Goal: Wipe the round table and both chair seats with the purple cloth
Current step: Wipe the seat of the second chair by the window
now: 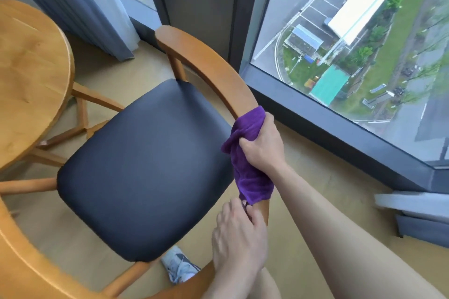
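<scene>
On the chair's curved backrest (pixel 209 65), our right hand (pixel 263 143) clamps its fingers round the purple cloth (pixel 250 177), wrapping it over the wood. Below, our left hand (pixel 239 238) grips the same rail. Beyond lie the black seat (pixel 145 165) and the round table (pixel 29 75).

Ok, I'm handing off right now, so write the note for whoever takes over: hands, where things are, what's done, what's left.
Right hand: grip closed on the purple cloth, wrapped around the chair's curved wooden backrest.
Left hand: fingers curled on the backrest's near end, just below the cloth's hanging edge.
Black chair seat: bare, cloth not on it.
Round table: at left, nothing on the visible part.
Done: cannot tell from this view which surfaces are wiped.
Left: confirm table and both seats; only this chair's seat is in view.
</scene>
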### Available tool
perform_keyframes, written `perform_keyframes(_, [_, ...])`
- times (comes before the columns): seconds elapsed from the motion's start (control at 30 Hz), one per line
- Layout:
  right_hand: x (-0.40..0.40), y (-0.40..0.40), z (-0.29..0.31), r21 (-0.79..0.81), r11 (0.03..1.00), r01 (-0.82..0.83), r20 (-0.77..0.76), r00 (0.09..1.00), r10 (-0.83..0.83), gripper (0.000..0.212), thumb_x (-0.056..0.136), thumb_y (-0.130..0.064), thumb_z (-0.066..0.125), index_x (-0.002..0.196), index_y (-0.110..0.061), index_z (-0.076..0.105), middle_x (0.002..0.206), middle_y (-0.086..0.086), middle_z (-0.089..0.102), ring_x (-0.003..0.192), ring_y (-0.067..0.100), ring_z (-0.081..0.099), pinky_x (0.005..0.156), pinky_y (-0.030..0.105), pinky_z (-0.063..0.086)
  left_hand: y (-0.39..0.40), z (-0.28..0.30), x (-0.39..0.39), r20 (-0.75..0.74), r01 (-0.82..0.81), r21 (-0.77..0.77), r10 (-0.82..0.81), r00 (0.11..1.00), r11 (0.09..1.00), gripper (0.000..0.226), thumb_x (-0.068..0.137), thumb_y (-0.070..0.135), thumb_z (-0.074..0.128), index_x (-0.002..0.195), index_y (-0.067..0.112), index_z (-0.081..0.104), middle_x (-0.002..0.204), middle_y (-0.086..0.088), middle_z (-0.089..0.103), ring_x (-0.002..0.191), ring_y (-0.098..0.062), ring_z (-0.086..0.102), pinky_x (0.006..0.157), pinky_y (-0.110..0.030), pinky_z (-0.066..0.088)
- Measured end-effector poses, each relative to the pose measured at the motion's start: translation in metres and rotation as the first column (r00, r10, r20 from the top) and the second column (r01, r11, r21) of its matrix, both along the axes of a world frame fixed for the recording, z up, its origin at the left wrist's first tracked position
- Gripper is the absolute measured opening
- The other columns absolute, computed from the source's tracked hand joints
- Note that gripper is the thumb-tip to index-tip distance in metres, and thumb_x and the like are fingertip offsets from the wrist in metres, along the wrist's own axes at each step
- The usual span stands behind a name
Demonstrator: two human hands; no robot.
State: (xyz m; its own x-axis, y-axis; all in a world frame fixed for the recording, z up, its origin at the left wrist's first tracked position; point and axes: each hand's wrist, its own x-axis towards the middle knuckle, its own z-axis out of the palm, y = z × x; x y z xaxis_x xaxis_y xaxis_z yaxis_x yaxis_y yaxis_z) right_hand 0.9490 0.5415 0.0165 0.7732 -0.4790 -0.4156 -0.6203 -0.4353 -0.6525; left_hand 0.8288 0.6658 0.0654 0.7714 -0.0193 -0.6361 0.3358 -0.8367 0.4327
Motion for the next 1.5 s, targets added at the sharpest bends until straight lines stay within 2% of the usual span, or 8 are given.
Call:
perform_keyframes(0.33, [0.118, -0.002, 0.018, -0.280, 0.887, -0.368, -0.050, 0.928, 0.370, 0.081, 0.075, -0.045, 0.076, 0.137, -0.009, 0.036, 0.127, 0.010, 0.052, 0.110, 0.036, 0.059, 0.082, 0.042, 0.047, -0.003, 0.000, -0.005, 0.000, 0.053, 0.129, -0.054, 0.999, 0.990, 0.033, 0.097, 0.058, 0.019, 0.105, 0.033, 0.040, 0.104, 0.011, 0.051, 0.104, -0.009, 0.050, 0.084, -0.030, 0.042])
perform_keyframes(0.5, [0.152, 0.008, 0.018, -0.370, 0.830, -0.417, -0.011, 0.895, 0.445, 0.077, 0.079, -0.046, 0.072, 0.136, -0.007, 0.038, 0.127, 0.010, 0.052, 0.113, 0.036, 0.058, 0.083, 0.042, 0.048, -0.004, -0.001, -0.004, -0.035, 0.064, 0.155, -0.059, 0.998, 0.986, 0.029, 0.096, 0.060, 0.016, 0.097, 0.036, 0.031, 0.101, 0.012, 0.051, 0.102, -0.007, 0.050, 0.085, -0.029, 0.044])
perform_keyframes(0.63, [0.125, 0.004, 0.012, -0.461, 0.776, -0.430, 0.017, 0.870, 0.492, 0.095, 0.089, -0.048, 0.061, 0.159, -0.004, 0.015, 0.151, 0.013, 0.041, 0.129, 0.035, 0.049, 0.098, 0.045, 0.047, -0.006, 0.005, 0.001, -0.100, 0.073, 0.157, -0.058, 0.993, 0.985, 0.029, 0.097, 0.057, 0.019, 0.095, 0.033, 0.034, 0.102, 0.010, 0.051, 0.106, -0.011, 0.048, 0.090, -0.034, 0.045])
perform_keyframes(0.83, [0.090, -0.019, 0.006, -0.320, 0.785, -0.530, 0.018, 0.825, 0.565, 0.101, 0.090, -0.046, 0.063, 0.162, -0.009, 0.002, 0.165, 0.014, 0.021, 0.146, 0.037, 0.031, 0.111, 0.048, 0.039, -0.049, -0.017, 0.072, -0.101, -0.124, 0.003, 0.124, 0.987, 0.992, 0.022, 0.099, 0.039, 0.035, 0.106, 0.022, 0.048, 0.118, 0.001, 0.057, 0.117, -0.024, 0.050, 0.095, -0.041, 0.043])
perform_keyframes(1.0, [0.123, -0.029, 0.007, -0.143, 0.823, -0.550, -0.064, 0.834, 0.547, 0.090, 0.080, -0.056, 0.074, 0.142, -0.012, 0.027, 0.139, 0.010, 0.043, 0.120, 0.035, 0.053, 0.087, 0.043, 0.047, -0.067, -0.046, 0.097, 0.034, -0.223, -0.059, 0.225, 0.974, 0.973, 0.019, 0.099, 0.027, 0.032, 0.108, 0.017, 0.045, 0.112, -0.002, 0.057, 0.109, -0.028, 0.055, 0.089, -0.042, 0.043])
perform_keyframes(1.17, [0.184, -0.004, 0.008, -0.260, 0.775, -0.576, -0.064, 0.811, 0.582, 0.072, 0.079, -0.053, 0.070, 0.126, -0.010, 0.038, 0.128, 0.010, 0.049, 0.110, 0.039, 0.059, 0.080, 0.042, 0.043, -0.070, -0.047, 0.092, 0.178, -0.088, 0.018, 0.083, 0.980, 0.996, 0.059, 0.090, 0.062, 0.006, 0.103, 0.022, 0.048, 0.100, 0.002, 0.061, 0.093, -0.025, 0.063, 0.074, -0.040, 0.042])
perform_keyframes(1.4, [0.254, 0.033, 0.011, -0.418, 0.644, -0.640, -0.076, 0.732, 0.677, 0.079, 0.082, -0.052, 0.069, 0.138, -0.007, 0.035, 0.133, 0.011, 0.050, 0.114, 0.038, 0.059, 0.078, 0.040, 0.039, -0.069, -0.047, 0.097, 0.125, -0.004, 0.024, 0.001, 0.992, 1.000, 0.052, 0.097, 0.065, 0.014, 0.115, 0.028, 0.046, 0.105, 0.006, 0.066, 0.095, -0.019, 0.067, 0.080, -0.040, 0.052])
perform_keyframes(1.5, [0.246, 0.031, 0.013, -0.452, 0.626, -0.635, -0.047, 0.718, 0.694, 0.088, 0.088, -0.051, 0.062, 0.152, -0.006, 0.023, 0.144, 0.013, 0.043, 0.126, 0.038, 0.051, 0.088, 0.045, 0.044, -0.070, -0.043, 0.100, 0.097, -0.010, 0.013, 0.009, 0.995, 1.000, 0.046, 0.101, 0.063, 0.020, 0.120, 0.030, 0.046, 0.109, 0.006, 0.066, 0.100, -0.018, 0.066, 0.087, -0.039, 0.053])
